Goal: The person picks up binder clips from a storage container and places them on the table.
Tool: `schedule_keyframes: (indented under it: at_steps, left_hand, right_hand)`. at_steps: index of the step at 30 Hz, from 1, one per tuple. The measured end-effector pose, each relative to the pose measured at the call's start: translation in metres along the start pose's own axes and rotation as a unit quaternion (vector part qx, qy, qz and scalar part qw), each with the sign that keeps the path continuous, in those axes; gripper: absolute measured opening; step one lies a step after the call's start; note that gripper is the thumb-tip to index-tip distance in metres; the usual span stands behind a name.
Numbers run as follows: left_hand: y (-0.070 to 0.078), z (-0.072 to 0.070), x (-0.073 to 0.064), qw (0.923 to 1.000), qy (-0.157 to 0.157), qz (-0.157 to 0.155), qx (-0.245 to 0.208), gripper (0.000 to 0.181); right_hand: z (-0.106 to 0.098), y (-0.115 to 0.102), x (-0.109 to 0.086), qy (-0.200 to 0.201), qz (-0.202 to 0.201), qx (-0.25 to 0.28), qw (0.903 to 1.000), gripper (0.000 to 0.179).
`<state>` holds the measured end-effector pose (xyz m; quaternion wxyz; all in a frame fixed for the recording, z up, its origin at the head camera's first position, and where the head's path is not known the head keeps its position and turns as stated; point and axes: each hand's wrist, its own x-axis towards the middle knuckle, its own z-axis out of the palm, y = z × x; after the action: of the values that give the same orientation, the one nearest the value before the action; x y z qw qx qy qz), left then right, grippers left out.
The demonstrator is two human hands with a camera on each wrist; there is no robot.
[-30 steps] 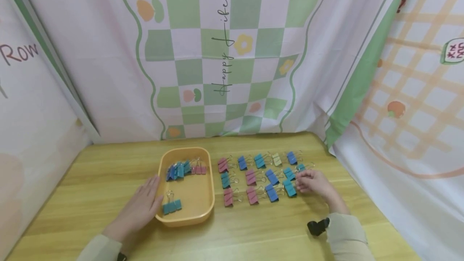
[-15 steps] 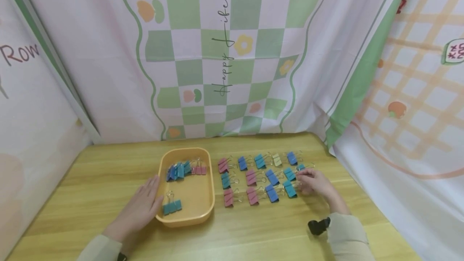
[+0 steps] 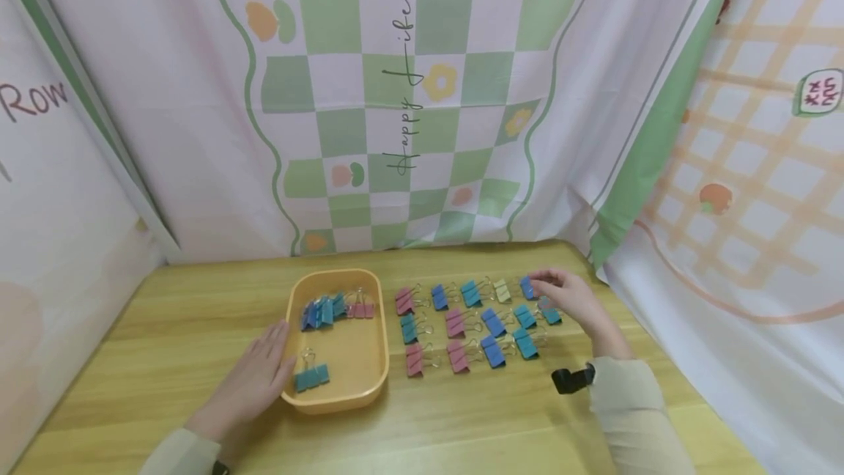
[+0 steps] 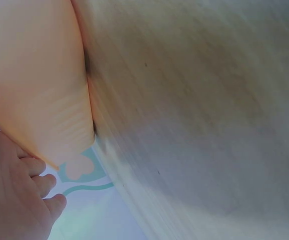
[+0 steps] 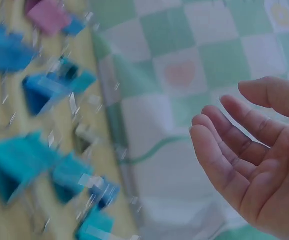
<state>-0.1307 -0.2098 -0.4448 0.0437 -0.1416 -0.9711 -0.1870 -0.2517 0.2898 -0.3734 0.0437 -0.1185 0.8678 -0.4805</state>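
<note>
My left hand (image 3: 253, 372) rests its straight fingers along the left rim of a yellow-orange plastic tray (image 3: 359, 358). In the left wrist view those fingers lie against the tray's wall (image 4: 34, 85). My right hand (image 3: 572, 299) hovers over the right end of the laid-out binder clips, fingertips overlapping a blue binder clip (image 3: 527, 287) in the back row. In the right wrist view the right hand's (image 5: 254, 155) fingers are loosely bent with nothing between them. Just below it lies a teal binder clip (image 3: 549, 314), ending the middle row. Pink, blue, teal and pale yellow clips form three rows.
Inside the tray are a bunch of blue and teal clips (image 3: 323, 311), a pink clip (image 3: 360, 311) and a lone teal clip (image 3: 312, 377). A wooden table (image 3: 461, 431) carries everything. Printed curtains (image 3: 455, 167) hang behind and at both sides.
My right hand has moved up and back, away from the teal clip at the end of the middle row, which now shows more fully. The left hand and tray have stayed put.
</note>
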Motion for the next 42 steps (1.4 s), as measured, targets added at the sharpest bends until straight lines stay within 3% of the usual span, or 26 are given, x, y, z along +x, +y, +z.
schedule_keyframes:
  at_steps: [7,15,28,42]
  left_hand:
    - [-0.001,0.000,0.000,1.0000,-0.002,-0.005,0.002,0.060]
    - [-0.002,0.002,0.000,0.9999,-0.002,-0.004,0.012,0.060]
    - [0.001,-0.001,0.000,0.9999,-0.001,-0.004,0.014,0.059]
    - [-0.001,0.001,0.000,0.9999,0.000,-0.003,0.010,0.060]
  right_hand:
    - [0.020,-0.042,0.014,-0.014,-0.037,-0.008,0.9992,0.039]
    - [0.048,-0.076,0.028,-0.047,-0.068,0.023,0.9963,0.036]
    - [0.103,-0.107,0.045,-0.115,-0.128,0.028,0.9847,0.032]
    - [0.169,-0.126,0.049,-0.172,-0.165,0.022,0.9709,0.028]
